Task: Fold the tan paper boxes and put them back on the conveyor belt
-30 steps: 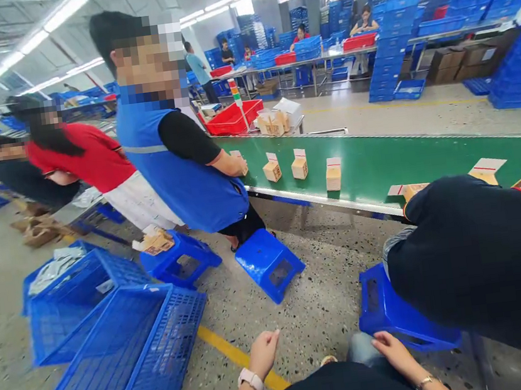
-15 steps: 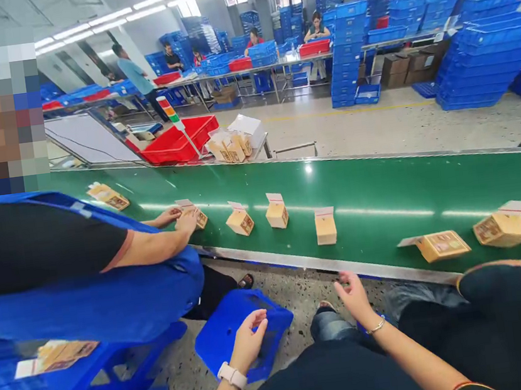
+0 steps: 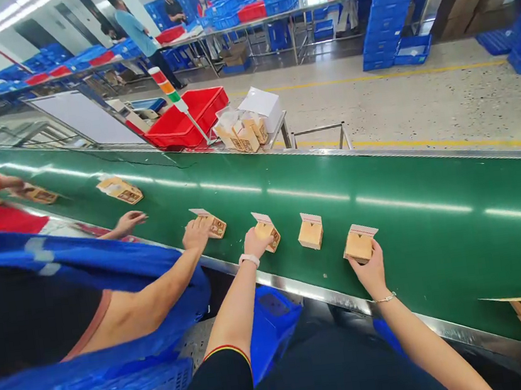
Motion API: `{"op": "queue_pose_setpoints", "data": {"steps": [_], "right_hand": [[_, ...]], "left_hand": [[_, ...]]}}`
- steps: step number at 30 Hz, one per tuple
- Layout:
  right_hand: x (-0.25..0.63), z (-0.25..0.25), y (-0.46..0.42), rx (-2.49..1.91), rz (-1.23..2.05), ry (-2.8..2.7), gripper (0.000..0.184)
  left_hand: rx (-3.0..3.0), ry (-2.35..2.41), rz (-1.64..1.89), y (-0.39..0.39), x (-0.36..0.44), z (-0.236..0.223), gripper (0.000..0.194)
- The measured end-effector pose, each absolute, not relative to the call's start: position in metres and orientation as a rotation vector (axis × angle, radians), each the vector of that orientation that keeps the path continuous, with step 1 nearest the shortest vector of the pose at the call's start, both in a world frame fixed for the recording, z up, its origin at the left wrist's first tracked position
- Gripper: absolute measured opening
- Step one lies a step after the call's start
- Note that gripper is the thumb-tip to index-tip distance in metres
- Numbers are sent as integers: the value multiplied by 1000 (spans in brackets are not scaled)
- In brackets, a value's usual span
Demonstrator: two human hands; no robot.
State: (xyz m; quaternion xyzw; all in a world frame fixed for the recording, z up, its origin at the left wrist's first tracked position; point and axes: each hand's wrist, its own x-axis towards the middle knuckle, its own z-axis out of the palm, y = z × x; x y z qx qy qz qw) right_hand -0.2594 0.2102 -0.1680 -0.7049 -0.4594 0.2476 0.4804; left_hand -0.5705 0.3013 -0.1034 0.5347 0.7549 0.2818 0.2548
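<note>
Reaching over the green conveyor belt (image 3: 405, 253), the person's hands meet a row of small cardboard boxes. The left hand (image 3: 256, 243) closes its fingers over one box (image 3: 269, 234), the right hand (image 3: 372, 270) grasps the near edge of another box (image 3: 359, 246), and a third box (image 3: 310, 233) stands untouched between them. A light, even hold keeps each box square.
</note>
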Motion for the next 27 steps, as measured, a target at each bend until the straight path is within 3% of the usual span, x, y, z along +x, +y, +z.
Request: {"op": "queue_pose_setpoints", "data": {"steps": [3,9,12,15,18,20,23,27], "right_hand": [[-281,-167,228,-1626,678,-1183,83],[-279,-170,232,-1609,757,-986,89],[-262,-174,220,-1561,776,-884,83],[-246,-178,211,-1585,738,-808,78],[-234,-176,210,-1640,758,-778,77],[-229,-173,213,-1669,799,-756,76],[-231,-168,220,-1708,802,-702,74],[-251,-166,226,-1680,788,-660,76]], "left_hand": [[1510,1683,649,316,-539,-106,50],[1463,1405,653,296,-502,-129,60],[1403,1611,828,296,-539,-129,54],[1332,2178,1120,313,-614,-112,61],[1194,2474,861,339,-686,-88,79],[1181,2358,572,355,-702,-81,73],[1283,2077,418,362,-661,-89,61],[1467,1621,551,333,-556,-110,53]]}}
